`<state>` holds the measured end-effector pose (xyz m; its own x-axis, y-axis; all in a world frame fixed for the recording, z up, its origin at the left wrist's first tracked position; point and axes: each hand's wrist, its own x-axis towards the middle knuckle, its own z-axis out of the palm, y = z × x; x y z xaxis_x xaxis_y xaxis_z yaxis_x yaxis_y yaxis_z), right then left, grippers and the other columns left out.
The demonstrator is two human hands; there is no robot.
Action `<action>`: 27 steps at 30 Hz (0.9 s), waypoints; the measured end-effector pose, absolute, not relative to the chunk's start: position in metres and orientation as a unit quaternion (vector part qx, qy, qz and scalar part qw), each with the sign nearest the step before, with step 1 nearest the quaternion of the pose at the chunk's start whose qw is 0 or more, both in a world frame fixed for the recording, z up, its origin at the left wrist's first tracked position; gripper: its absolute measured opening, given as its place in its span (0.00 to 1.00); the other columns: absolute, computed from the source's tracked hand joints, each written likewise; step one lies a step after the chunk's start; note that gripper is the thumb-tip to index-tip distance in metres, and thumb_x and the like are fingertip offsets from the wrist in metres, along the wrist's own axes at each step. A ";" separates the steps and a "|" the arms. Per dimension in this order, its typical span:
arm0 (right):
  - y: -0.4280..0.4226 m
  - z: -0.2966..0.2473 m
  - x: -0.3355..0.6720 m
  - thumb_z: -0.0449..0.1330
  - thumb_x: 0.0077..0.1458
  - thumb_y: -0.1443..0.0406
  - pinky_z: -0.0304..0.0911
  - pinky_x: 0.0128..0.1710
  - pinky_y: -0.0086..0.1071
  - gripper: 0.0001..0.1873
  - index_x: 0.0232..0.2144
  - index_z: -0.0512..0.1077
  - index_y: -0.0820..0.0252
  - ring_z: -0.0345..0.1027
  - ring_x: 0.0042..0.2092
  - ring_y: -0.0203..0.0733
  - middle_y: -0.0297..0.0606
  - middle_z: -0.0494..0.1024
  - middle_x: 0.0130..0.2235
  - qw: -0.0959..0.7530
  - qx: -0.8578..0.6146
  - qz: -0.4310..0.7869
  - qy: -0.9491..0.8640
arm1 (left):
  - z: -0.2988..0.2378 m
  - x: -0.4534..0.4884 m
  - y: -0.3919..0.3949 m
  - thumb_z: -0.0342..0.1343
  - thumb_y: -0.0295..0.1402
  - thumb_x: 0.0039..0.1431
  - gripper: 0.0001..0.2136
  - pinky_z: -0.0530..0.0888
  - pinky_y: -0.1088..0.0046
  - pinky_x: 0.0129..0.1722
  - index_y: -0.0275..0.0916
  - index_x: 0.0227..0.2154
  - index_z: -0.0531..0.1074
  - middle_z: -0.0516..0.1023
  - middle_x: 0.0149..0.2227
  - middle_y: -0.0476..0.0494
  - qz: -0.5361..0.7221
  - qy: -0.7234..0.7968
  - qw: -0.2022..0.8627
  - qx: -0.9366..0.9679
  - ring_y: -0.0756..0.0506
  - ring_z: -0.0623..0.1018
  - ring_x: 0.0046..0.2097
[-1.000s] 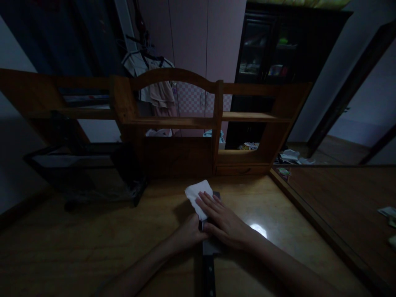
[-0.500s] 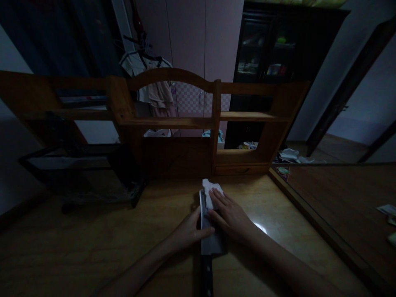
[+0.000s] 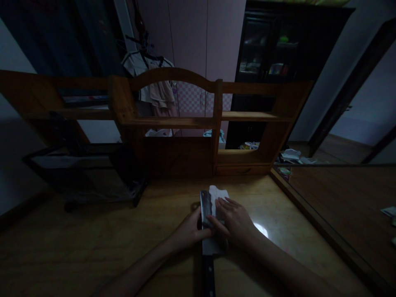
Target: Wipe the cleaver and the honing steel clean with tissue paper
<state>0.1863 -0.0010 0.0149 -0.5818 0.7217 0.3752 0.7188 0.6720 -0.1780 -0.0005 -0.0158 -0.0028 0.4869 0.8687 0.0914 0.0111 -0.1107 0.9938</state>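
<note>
A cleaver point(image 3: 206, 243) lies flat on the wooden desk point(image 3: 123, 239), its dark handle pointing toward me and its wide blade pointing away. My left hand point(image 3: 188, 232) rests at the blade's left edge, fingers curled against it and pinning it down. My right hand point(image 3: 234, 220) lies on the blade with fingers stretched over a white tissue point(image 3: 217, 196), pressing it onto the metal near the far end.
A wooden shelf unit point(image 3: 173, 119) stands along the desk's back edge. A dark wire rack point(image 3: 83, 165) sits at the left. The desk's right edge point(image 3: 309, 214) drops to a wooden floor with scattered papers. A light reflection point(image 3: 261, 229) shines beside my right hand.
The tissue and my right hand have slid from the blade's left side across to its right side. The bare blade now shows at the left. My left hand has stayed on the blade.
</note>
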 end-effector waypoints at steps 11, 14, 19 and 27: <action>-0.010 0.027 0.183 0.50 0.61 0.54 0.46 0.63 0.43 0.33 0.63 0.50 0.61 0.42 0.65 0.45 0.44 0.49 0.65 0.205 -0.321 0.109 -0.918 | -0.012 -0.003 -0.012 0.61 0.32 0.50 0.29 0.65 0.61 0.55 0.35 0.55 0.62 0.66 0.57 0.35 0.374 0.355 0.515 0.684 0.37 0.68 0.56; -0.003 0.024 0.184 0.49 0.62 0.55 0.43 0.64 0.45 0.32 0.64 0.47 0.59 0.40 0.66 0.43 0.41 0.48 0.65 0.203 -0.325 0.103 -0.918 | -0.009 -0.002 -0.014 0.60 0.33 0.51 0.28 0.64 0.61 0.55 0.35 0.56 0.61 0.66 0.57 0.35 0.381 0.347 0.521 0.681 0.37 0.67 0.56; 0.008 0.015 0.188 0.45 0.64 0.55 0.43 0.63 0.47 0.29 0.63 0.50 0.61 0.43 0.65 0.45 0.44 0.53 0.64 0.206 -0.387 0.066 -0.896 | -0.005 -0.001 -0.014 0.60 0.34 0.52 0.32 0.65 0.61 0.53 0.38 0.59 0.56 0.65 0.57 0.38 0.378 0.319 0.548 0.674 0.38 0.68 0.55; 0.010 0.008 0.190 0.42 0.64 0.53 0.47 0.62 0.45 0.30 0.58 0.60 0.69 0.53 0.62 0.48 0.50 0.64 0.59 0.196 -0.442 0.035 -0.875 | -0.011 -0.001 -0.014 0.61 0.36 0.51 0.30 0.68 0.61 0.50 0.38 0.57 0.60 0.70 0.53 0.37 0.370 0.349 0.575 0.641 0.39 0.72 0.51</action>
